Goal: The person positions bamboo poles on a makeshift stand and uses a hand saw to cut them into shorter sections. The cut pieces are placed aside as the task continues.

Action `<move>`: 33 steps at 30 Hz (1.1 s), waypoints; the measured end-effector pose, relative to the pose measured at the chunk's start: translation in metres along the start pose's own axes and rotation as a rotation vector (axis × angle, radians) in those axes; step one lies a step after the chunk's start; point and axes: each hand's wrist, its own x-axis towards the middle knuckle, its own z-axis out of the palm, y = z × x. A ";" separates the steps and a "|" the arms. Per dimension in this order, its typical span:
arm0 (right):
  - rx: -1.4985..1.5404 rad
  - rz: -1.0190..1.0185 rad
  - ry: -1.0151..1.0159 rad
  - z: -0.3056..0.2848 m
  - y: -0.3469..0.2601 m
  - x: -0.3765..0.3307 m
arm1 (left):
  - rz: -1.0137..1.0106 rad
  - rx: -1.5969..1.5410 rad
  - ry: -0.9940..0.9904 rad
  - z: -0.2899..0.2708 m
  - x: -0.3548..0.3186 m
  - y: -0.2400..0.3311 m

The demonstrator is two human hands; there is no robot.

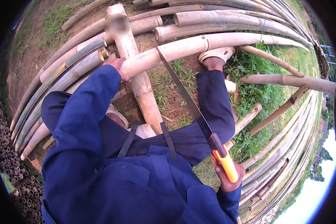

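**Saw blade resting on a bamboo pole**

Fingers of the left hand (117,67) curl over the near end of a thick pale bamboo pole (198,44), pressing it where it crosses an upright-running support pole (138,78); only the knuckles show past the blue sleeve (86,112). Left of that, a fan of greener and tan bamboo poles (63,71) lies on the ground, with a stack of cut bamboo tubes (7,149) seen end-on at the far left edge. Moving right, a sandalled foot (217,55) is planted against the same pale pole. A hand saw (186,99) leans with its blade tip touching this pole's near side. Lower right, the right hand (227,179) is wrapped tight around the saw's orange handle (226,164). Beyond, more long poles (283,149) curve across grass.
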 end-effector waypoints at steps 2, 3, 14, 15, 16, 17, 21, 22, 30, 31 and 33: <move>-0.120 0.038 -0.052 -0.035 -0.001 -0.038 | -0.026 0.015 0.012 0.001 0.000 -0.003; -0.063 0.011 0.019 -0.041 -0.001 -0.051 | -0.027 -0.004 0.015 0.001 0.001 -0.004; 0.312 -0.298 0.668 -0.021 -0.019 -0.121 | 0.055 0.328 0.385 0.036 -0.015 0.044; 0.296 -0.307 0.685 -0.024 -0.017 -0.130 | 0.087 0.340 0.484 0.051 -0.012 0.043; 0.298 -0.312 0.725 -0.021 -0.019 -0.138 | 0.129 0.352 0.579 0.066 -0.005 0.045; 0.295 -0.309 0.758 -0.017 -0.023 -0.147 | 0.115 0.398 0.697 0.081 0.001 0.040; 0.249 -0.338 0.801 0.003 -0.053 -0.160 | 0.086 0.390 0.797 0.079 0.021 0.013; 0.218 -0.368 0.792 0.005 -0.062 -0.159 | 0.057 0.344 0.727 0.078 0.023 0.012; 0.271 -0.296 0.421 0.029 -0.120 -0.027 | 0.083 0.246 0.520 0.059 0.006 0.017; 0.341 -0.260 0.373 0.039 -0.122 -0.003 | 0.092 0.228 0.521 0.052 0.008 0.021; 0.426 -0.220 0.281 0.063 -0.128 0.038 | -0.008 0.190 0.367 0.041 0.008 0.021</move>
